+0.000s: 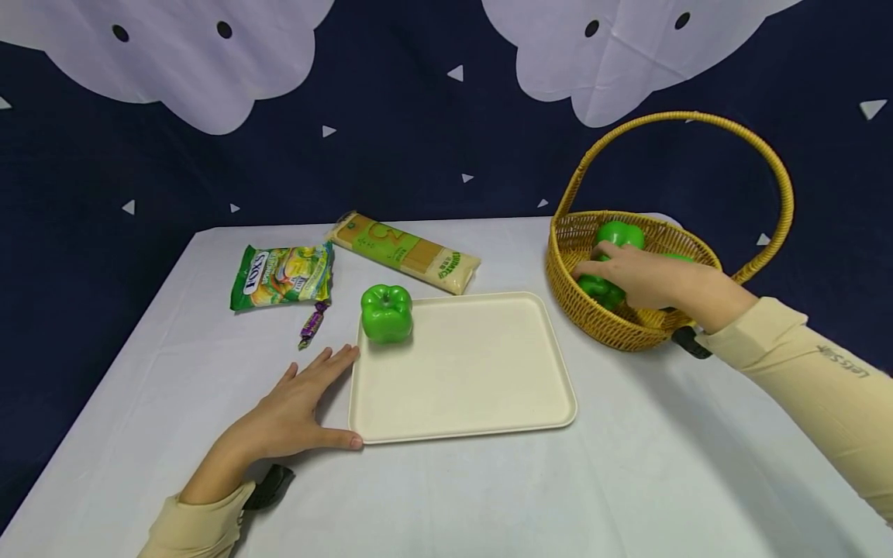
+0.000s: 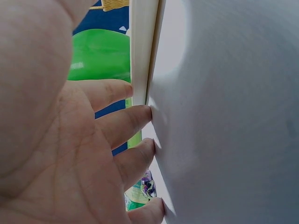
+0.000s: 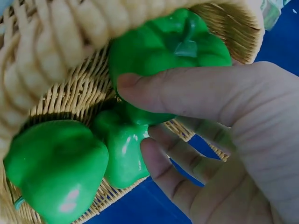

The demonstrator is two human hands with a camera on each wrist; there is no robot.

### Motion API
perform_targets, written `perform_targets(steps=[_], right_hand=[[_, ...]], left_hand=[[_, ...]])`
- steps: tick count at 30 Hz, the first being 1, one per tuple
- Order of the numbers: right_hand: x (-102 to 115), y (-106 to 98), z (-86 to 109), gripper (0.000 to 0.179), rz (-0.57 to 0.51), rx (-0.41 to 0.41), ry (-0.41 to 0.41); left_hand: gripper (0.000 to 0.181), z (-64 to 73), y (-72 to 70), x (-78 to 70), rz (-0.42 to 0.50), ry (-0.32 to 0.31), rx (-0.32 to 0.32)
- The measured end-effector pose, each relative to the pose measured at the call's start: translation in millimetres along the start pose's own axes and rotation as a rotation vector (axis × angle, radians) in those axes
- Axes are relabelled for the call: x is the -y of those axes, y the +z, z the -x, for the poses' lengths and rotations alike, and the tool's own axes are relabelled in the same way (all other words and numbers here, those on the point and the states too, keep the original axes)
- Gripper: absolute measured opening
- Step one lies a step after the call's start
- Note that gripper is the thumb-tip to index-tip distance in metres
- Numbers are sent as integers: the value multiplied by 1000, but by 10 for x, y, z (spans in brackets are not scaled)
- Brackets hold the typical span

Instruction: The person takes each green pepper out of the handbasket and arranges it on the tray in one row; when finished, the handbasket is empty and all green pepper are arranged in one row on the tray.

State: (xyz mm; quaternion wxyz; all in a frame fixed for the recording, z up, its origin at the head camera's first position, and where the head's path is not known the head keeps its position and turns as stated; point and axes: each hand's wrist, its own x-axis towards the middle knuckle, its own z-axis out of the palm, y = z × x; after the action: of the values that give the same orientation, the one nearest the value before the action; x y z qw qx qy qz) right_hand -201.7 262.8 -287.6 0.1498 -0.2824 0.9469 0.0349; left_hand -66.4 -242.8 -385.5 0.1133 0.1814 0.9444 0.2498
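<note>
Crossing basket rim (image 1: 553,246) — right hand (image 1: 645,275), amid peppers (image 1: 619,234)

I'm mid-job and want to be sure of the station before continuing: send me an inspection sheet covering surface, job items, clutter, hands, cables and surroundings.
Surface: white cloth-covered table.
Job items: one glossy green bell pepper on the back-left corner of a cream rectangular tray; three more glossy green bell peppers visible in a yellow-brown wicker basket with a hoop handle.
Clutter: green-and-yellow plastic bag, small purple-wrapped sweet, long yellow-and-green plastic packet.
Hands: left hand spread at the tray's left edge; right hand inside the basket, thumb against its front-left pepper, firmness of grip unclear.
Cables: nothing seen.
Surroundings: navy backdrop with pale cloud shapes and small white triangles.
</note>
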Motion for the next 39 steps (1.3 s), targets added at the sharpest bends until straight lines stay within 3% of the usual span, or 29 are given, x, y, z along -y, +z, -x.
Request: perform_targets(steps=[11,22,39], right_hand=[[-15,-37,25,83,22,-6,31],[-30,-136,74,82,23,-95,36],[-34,-400,145,87,-58,-142,97]], left_hand=[[132,-4,-4,-2,3,-1,4],[131,-2,-16,-9,-2,9,0],[132,2,13,14,-5,7,-3]])
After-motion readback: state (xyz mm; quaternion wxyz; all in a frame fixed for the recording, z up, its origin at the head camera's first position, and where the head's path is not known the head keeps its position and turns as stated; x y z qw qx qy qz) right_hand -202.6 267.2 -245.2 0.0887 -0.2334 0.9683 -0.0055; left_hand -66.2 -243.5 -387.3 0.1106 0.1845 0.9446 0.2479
